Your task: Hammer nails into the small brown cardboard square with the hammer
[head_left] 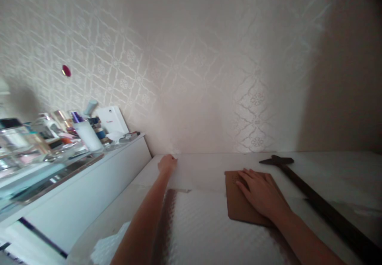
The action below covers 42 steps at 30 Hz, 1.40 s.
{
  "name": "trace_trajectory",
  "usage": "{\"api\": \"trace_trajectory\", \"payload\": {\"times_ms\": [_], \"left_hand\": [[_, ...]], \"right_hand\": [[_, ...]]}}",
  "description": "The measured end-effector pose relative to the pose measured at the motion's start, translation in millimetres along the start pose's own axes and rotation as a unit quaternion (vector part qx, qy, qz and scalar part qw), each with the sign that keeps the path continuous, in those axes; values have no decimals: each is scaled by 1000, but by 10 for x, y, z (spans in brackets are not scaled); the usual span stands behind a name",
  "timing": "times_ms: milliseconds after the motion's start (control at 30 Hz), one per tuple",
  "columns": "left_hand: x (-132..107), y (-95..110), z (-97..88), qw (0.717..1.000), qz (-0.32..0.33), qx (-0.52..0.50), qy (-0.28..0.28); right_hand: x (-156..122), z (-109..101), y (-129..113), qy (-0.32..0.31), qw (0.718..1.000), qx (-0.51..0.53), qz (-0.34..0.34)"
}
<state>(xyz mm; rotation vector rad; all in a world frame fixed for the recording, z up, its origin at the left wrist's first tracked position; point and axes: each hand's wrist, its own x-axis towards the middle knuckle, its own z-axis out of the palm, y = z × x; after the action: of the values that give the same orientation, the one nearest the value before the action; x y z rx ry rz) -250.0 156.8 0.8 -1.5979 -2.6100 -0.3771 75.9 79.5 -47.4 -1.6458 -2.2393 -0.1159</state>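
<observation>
My left hand point(167, 163) reaches far forward to the back of a white bubble-wrap sheet point(205, 225), its fingers curled down onto the sheet's far edge near the wall. My right hand point(260, 192) lies flat with fingers stretched out on a brown cardboard-like flat piece point(238, 211) that rests on the sheet. A long dark brown wooden piece point(316, 201) with a cross-shaped end lies to the right of that hand, not touched.
A white dresser point(89, 185) stands at the left, its top crowded with several bottles, jars and a white box point(112, 119). A patterned pale wall point(209, 78) rises right behind the work surface.
</observation>
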Motion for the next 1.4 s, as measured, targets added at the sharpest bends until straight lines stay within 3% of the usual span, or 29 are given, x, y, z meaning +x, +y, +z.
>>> {"api": "trace_trajectory", "payload": {"times_ms": [267,700,900,1033,1200,1300,1400], "left_hand": [[73,28,138,1000,-20,-5,9],[46,82,138,1000,-7,-5,23],[-66,315,32,999,17,-26,30],[-349,700,-27,990,72,-114,40],[-1018,1192,-111,956,199,-214,10],[-1374,1344,-134,938,232,-255,-6],[-1545,1361,-83,940,235,-247,-25]], "right_hand": [[-4,-15,-10,0,1000,3,2],[-6,-49,-21,5,1000,22,0],[-3,-76,-24,-3,1000,29,1],[7,-61,-12,-3,999,33,-2],[34,-53,22,-5,999,36,-10],[44,-97,28,-7,999,39,-7],[49,-138,31,-8,999,41,-7]]}}
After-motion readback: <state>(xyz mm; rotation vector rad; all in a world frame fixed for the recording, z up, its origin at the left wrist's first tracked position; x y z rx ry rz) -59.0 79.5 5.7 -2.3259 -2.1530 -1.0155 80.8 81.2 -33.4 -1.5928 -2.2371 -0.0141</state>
